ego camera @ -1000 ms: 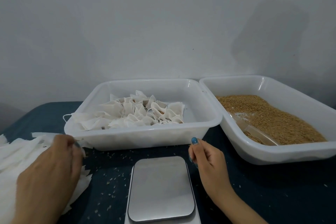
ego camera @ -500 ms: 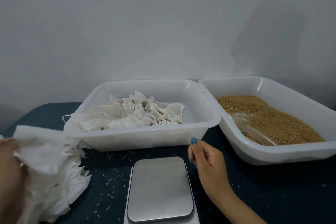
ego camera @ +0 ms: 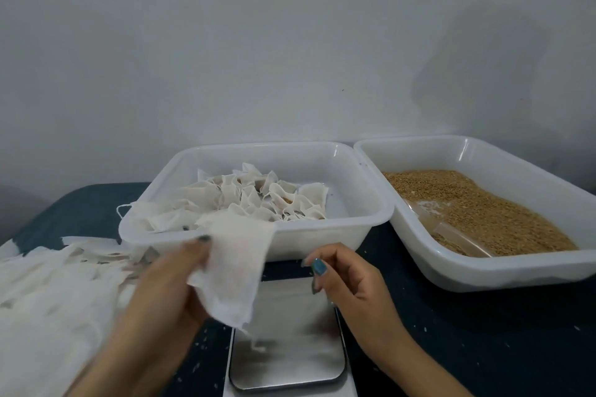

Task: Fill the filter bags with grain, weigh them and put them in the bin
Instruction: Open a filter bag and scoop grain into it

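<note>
Pinching an empty bag [ego camera: 235, 271] at frame centre, the left hand [ego camera: 167, 290] hangs it over the scale [ego camera: 290, 354], against the bin's [ego camera: 371, 219] front rim. The right hand [ego camera: 348, 290], loosely curled and empty, hovers just right, a narrow gap between. The grain [ego camera: 477, 206] lies at right.

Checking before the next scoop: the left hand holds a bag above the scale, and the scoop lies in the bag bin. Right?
No. The scoop lies on the grain in the right bin, not in the bag bin. The head view shows it. The left hand does hold a bag above the scale.
</note>
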{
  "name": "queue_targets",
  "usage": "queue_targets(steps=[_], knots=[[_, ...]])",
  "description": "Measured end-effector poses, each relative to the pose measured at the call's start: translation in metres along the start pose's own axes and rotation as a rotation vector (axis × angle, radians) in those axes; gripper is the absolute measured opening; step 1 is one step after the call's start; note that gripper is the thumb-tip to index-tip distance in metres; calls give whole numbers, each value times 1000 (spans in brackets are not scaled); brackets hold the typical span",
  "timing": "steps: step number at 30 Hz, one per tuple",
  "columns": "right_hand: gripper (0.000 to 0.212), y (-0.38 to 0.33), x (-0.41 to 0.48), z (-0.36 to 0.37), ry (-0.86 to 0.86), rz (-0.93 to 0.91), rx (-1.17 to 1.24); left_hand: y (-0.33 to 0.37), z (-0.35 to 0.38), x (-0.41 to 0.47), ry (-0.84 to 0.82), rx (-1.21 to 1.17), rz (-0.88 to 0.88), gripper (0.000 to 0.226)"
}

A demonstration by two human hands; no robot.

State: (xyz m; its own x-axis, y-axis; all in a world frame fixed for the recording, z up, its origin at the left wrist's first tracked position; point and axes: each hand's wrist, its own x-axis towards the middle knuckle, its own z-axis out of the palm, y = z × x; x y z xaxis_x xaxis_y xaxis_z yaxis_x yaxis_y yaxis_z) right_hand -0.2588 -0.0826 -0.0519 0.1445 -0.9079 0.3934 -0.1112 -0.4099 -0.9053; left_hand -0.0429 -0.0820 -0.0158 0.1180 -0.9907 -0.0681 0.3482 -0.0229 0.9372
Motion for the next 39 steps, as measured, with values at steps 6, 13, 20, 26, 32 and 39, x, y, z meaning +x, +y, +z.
queue_targets(steps=[6,13,20,26,32,39], knots=[[28,-3,-3,6,-8,-10,-58,-28,23,-12,-11,107,11,15],[19,1,1,1,85,105,77,-25,17,-12,-138,177,-24,28],[27,5,2,0,186,123,90,-21,17,-19,-245,323,-11,41],[30,-2,3,-1,82,137,230,-23,19,-20,-237,231,-28,29],[42,-8,-7,5,-192,58,27,-19,19,-18,-132,-53,-14,12],[21,-7,-5,5,-52,9,-5,-29,17,-17,-158,95,70,20]])
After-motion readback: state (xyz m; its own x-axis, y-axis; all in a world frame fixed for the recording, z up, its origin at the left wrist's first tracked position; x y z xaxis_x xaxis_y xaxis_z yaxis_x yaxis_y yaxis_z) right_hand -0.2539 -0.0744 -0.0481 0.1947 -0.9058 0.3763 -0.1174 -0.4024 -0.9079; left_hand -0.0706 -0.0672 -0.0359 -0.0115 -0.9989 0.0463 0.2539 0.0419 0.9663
